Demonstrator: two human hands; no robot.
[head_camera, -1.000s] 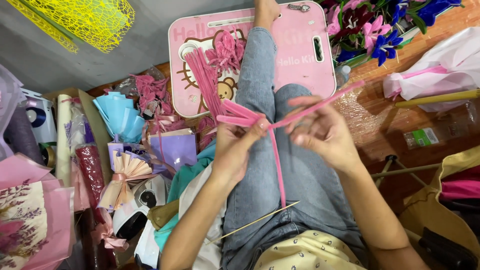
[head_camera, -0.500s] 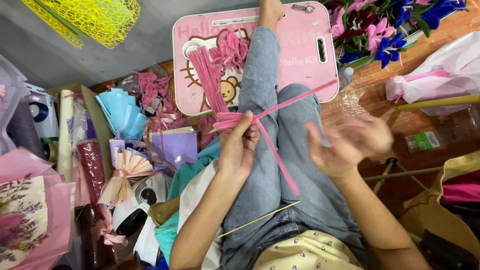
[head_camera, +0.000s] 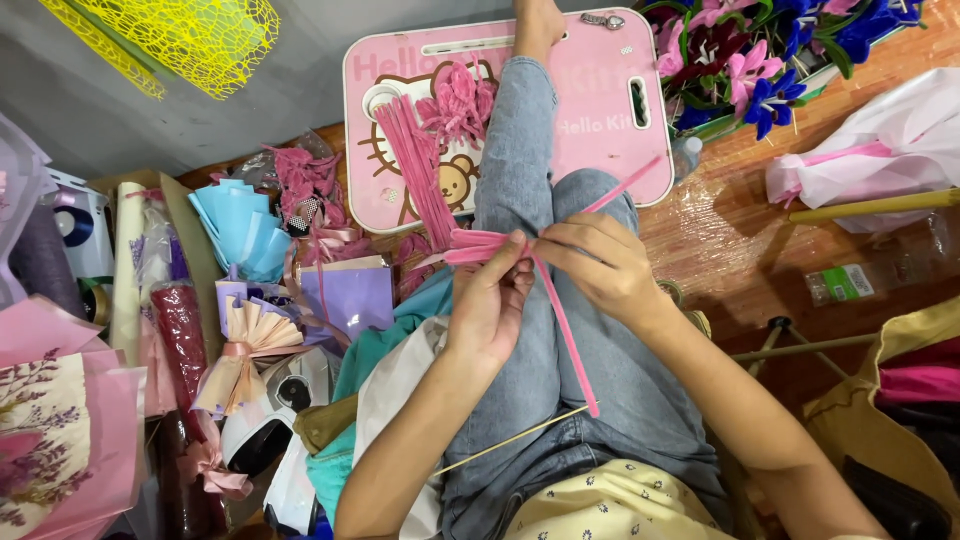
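My left hand (head_camera: 492, 300) pinches a folded bundle of pink pipe cleaners (head_camera: 474, 247) above my jeans-clad lap. My right hand (head_camera: 592, 262) meets it from the right, fingers closed on a long pink pipe cleaner (head_camera: 562, 328) at the bundle's middle. One end of that strand slants down over my thigh; the other points up-right toward the pink lap tray (head_camera: 600, 110). A thin wooden stick (head_camera: 510, 440) lies across my lap.
The tray holds a row of straight pink pipe cleaners (head_camera: 412, 170) and curled pink ones (head_camera: 458, 100). Left lie blue folded paper (head_camera: 240, 225), purple paper (head_camera: 350, 295), wrapping rolls and yellow mesh (head_camera: 200, 40). Artificial flowers (head_camera: 760, 60) and a white bag (head_camera: 880, 150) sit right.
My right hand, which had swung out to the right away from the bundle, has come back to it and closed on the long pipe cleaner. The left hand stayed holding the bundle.
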